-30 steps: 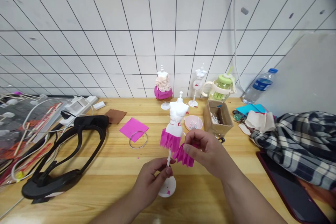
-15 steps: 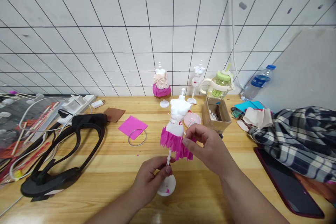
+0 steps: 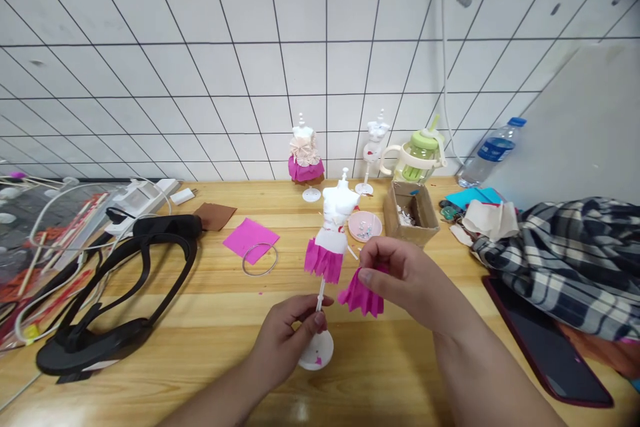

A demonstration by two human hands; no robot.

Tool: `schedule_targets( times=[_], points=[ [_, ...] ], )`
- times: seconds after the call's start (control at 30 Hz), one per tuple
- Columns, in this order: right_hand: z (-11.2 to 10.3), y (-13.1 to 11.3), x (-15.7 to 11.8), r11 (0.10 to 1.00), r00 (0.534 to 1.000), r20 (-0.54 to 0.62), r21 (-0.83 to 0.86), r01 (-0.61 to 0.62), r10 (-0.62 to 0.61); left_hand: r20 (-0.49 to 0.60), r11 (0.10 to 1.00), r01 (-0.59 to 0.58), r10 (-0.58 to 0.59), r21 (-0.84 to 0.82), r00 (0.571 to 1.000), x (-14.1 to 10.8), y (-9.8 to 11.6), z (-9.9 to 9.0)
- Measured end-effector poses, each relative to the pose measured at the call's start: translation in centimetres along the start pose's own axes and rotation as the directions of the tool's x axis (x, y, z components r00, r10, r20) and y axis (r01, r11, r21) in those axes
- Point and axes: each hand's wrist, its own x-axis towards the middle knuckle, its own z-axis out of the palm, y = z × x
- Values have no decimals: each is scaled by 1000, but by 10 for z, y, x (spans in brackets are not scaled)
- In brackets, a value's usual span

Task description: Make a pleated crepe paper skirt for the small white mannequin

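A small white dress form (image 3: pixel 339 208) wears a pleated magenta skirt piece (image 3: pixel 323 260) round its hips. My left hand (image 3: pixel 286 340) grips its thin stand just above the round white base (image 3: pixel 318 351). To the right of the form, my right hand (image 3: pixel 407 280) pinches a separate pleated magenta paper piece (image 3: pixel 361 295) by its upper edge, with a gap between it and the skirt. Behind them stand a form with a beige top and magenta skirt (image 3: pixel 305 159) and a bare white form (image 3: pixel 375 140).
A magenta sheet (image 3: pixel 245 235) lies under a metal ring (image 3: pixel 243 267). Further back are a pink dish (image 3: pixel 365 227), a cardboard box (image 3: pixel 412 230) and a green-lidded cup (image 3: pixel 419 159). Black straps (image 3: pixel 145 280) lie left; a phone (image 3: pixel 550 347) and plaid cloth (image 3: pixel 585 267) lie right.
The pleated piece in my right hand has come away from the skirt, moving right and slightly down. My left hand keeps its grip on the stand. The view has shifted slightly.
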Motion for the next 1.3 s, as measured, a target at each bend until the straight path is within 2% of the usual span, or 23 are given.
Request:
schedule_targets(
  times=[0.13,0.4,0.63,0.87,1.2,1.3],
  points=[
    [9,4,6,1000,1000,-21,16,6,-5,3,998,-46,45,51,999,-1,2,0],
    [13,3,4,999,998,-36,22,45,-44,13,992,-70,69,107,998,-1,5,-2],
    [11,1,4,999,991,-131,-1,38,-37,17,994,-49,48,96,999,-3,2,0],
    [12,0,5,1000,995,-97,-14,3,-4,11,990,-72,71,119,997,-1,4,0],
    [14,0,6,998,983,-182,-60,-7,-4,19,986,-75,73,146,997,-2,7,-1],
    [14,0,7,996,985,-170,-87,-19,4,17,984,-93,92,150,996,-3,6,-1]
  ],
)
